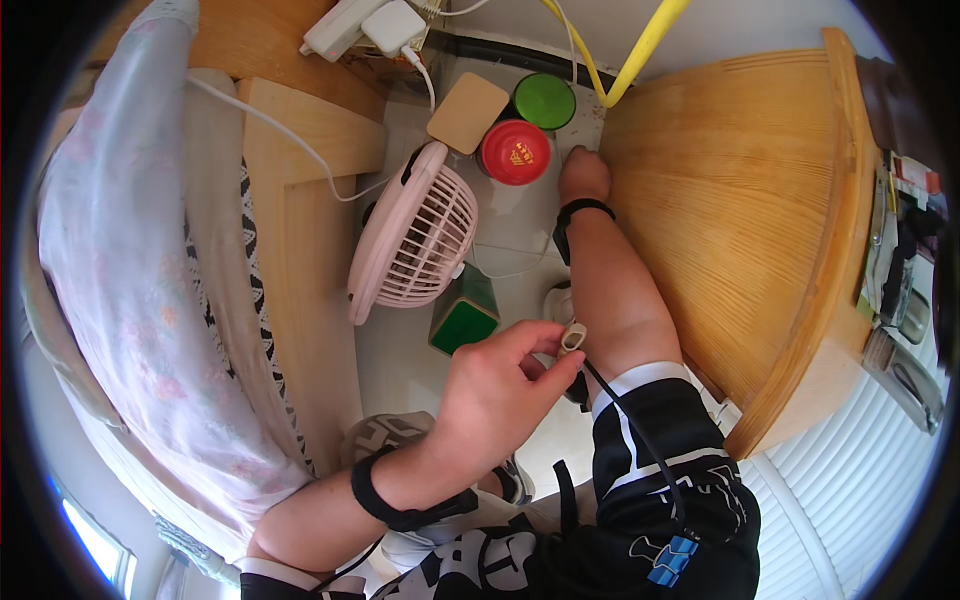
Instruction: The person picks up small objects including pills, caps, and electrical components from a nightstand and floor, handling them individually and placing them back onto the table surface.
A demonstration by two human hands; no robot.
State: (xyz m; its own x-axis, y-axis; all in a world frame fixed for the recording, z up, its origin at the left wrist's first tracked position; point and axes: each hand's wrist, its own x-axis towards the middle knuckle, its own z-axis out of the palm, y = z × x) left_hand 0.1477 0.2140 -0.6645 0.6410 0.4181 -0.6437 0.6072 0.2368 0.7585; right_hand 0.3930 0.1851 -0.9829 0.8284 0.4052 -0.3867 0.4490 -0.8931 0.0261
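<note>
My left hand (500,385) is raised in the middle, its thumb and fingertips pinching a small beige piece with an oval, ring-like end (572,339). Its exact kind is unclear. Lower and farther off, my right hand (585,175) is curled beside the wooden cabinet, close to a red round tin (515,152). The fingers are mostly hidden, so anything inside them does not show. A pink fan (415,240) with a slatted grille stands tilted left of my hands. Next to it is a dark green box (466,312). A thin white cord (510,274) runs from near the fan toward my right wrist.
A green-lidded container (544,101) and a tan square-topped box (468,112) stand by the tin. The wooden cabinet (730,200) bounds the right, a cloth-draped bed (150,260) the left. A white charger (394,27) and yellow tube (645,52) are at the back.
</note>
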